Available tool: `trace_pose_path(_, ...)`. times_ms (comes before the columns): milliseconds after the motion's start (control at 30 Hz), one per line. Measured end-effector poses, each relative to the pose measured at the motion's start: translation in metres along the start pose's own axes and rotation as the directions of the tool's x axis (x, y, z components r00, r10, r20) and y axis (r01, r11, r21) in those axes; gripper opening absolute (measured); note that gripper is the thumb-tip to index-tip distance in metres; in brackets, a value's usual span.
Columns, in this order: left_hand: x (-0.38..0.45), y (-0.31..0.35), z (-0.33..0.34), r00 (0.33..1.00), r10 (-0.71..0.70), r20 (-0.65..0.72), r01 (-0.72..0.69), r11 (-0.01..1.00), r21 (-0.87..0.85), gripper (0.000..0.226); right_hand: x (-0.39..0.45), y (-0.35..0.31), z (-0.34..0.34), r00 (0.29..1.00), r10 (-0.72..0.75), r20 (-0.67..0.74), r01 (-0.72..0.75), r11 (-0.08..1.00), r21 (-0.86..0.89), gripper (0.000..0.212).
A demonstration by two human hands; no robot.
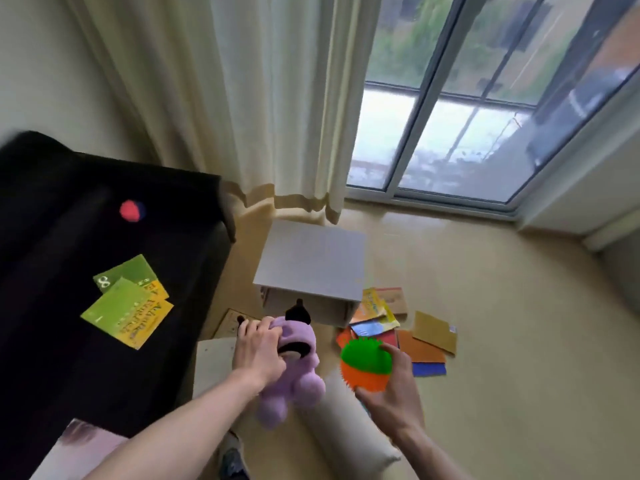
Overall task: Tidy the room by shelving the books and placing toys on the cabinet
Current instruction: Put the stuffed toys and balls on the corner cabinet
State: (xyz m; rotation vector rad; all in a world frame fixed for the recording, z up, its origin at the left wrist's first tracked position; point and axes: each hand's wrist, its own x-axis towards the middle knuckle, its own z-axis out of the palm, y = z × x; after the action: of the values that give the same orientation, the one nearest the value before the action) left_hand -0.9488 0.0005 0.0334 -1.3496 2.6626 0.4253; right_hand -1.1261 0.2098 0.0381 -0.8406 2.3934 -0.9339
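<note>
Both arms stretched out in front, over the floor. Left hand (pixel 258 348) wrapped tight round the head of a purple plush toy (pixel 294 365), fingers curled over the top, toy's body and legs hanging down under the hand. Right hand (pixel 391 386) just beside it, a small gap between the two, palm turned up, fingers and thumb cupped round a spiky ball (pixel 365 367), green on top and orange below.

A white cabinet (pixel 311 261) on the floor, right ahead of both hands, just past the toy. A pile of books (pixel 398 327) spread on the floor, beside the cabinet and behind the ball. More books, green and yellow (pixel 128 303), lying on a black sofa (pixel 52 237) off to the left of the left hand. A small red ball (pixel 131 210) further up on the sofa. Pale curtains (pixel 221 98) and a big window (pixel 467 98) behind.
</note>
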Motion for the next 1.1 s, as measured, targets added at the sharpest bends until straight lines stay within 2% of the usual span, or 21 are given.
trace_pose_path(200, -0.014, 0.153, 0.0, 0.991, 0.118, 0.064, -0.12, 0.992, 0.026, 0.05, -0.046, 0.093, -0.119, 0.976, 0.139, -0.17, -0.136, 0.99, 0.031, 0.088)
trace_pose_path(333, -0.012, 0.225, -0.007, 0.974, 0.214, 0.076, -0.216, 0.976, 0.015, 0.038, -0.061, 0.124, -0.168, 0.944, 0.214, -0.25, -0.211, 0.977, 0.038, 0.086)
trace_pose_path(533, 0.005, 0.312, -0.022, 0.916, 0.4, 0.028, -0.398, 0.916, -0.047, 0.053, -0.073, 0.151, -0.219, 0.868, 0.283, -0.408, -0.287, 0.956, 0.052, 0.086)
trace_pose_path(633, 0.019, 0.345, -0.015, 0.897, 0.442, 0.014, -0.439, 0.895, -0.082, 0.066, -0.076, 0.16, -0.243, 0.837, 0.302, -0.456, -0.321, 0.946, 0.037, 0.086)
trace_pose_path(867, 0.001, 0.45, -0.019, 0.741, 0.671, 0.006, -0.671, 0.741, -0.021, 0.072, -0.101, 0.196, -0.303, 0.746, 0.364, -0.558, -0.393, 0.917, 0.072, 0.085)
trace_pose_path(1100, -0.023, 0.572, -0.01, 0.621, 0.779, -0.09, -0.783, 0.622, -0.018, 0.073, -0.109, 0.257, -0.379, 0.691, 0.387, -0.61, -0.416, 0.904, 0.103, 0.086)
